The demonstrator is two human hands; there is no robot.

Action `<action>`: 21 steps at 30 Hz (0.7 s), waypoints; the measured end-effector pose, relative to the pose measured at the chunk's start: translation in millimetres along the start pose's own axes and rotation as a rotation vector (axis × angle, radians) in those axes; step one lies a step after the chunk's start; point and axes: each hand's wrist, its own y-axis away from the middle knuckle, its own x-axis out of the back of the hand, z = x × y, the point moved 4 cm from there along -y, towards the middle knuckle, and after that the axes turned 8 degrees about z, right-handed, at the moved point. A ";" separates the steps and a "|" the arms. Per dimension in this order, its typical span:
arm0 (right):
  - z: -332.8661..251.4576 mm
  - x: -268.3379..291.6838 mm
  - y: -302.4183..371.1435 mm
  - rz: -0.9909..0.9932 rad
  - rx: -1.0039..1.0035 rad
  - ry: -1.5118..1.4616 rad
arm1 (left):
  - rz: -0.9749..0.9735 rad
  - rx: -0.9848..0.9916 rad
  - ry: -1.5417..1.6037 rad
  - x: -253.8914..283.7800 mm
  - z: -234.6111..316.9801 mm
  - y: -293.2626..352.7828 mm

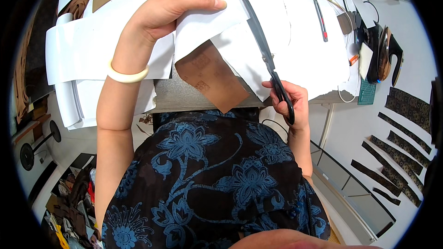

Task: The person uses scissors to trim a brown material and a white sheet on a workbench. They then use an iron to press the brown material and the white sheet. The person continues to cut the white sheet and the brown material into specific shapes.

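My left hand (184, 4) pinches a curled sheet of white paper (207, 23), thumb on top and fingers behind it. Below the sheet hangs a brown patterned piece (212, 78), whose material I cannot tell; its upper part is hidden by the paper. My right hand (293, 103) is closed round the black handles of a pair of large scissors (260, 37). Their long dark blades point up and away, along the paper's right side, and look nearly closed. Whether the blades touch the paper is unclear. A pale bangle (128, 74) circles my left wrist.
White paper covers much of the table. A utility knife (320, 18) lies at the right, near an iron (390, 55) and a green cutting mat (367, 91). Paper rolls (74, 103) hang over the left edge. Dark patterned strips (392, 161) lie at the far right.
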 end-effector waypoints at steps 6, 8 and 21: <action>0.1 0.9 -0.3 -0.005 0.002 0.014 | 0.003 -0.004 -0.008 1.2 -0.4 0.7; -1.1 -0.5 -0.2 -0.007 0.008 0.011 | -0.009 -0.006 -0.013 2.2 -0.6 -0.3; -5.5 -0.9 1.5 0.011 0.006 0.034 | 0.015 -0.021 -0.012 0.7 3.4 0.0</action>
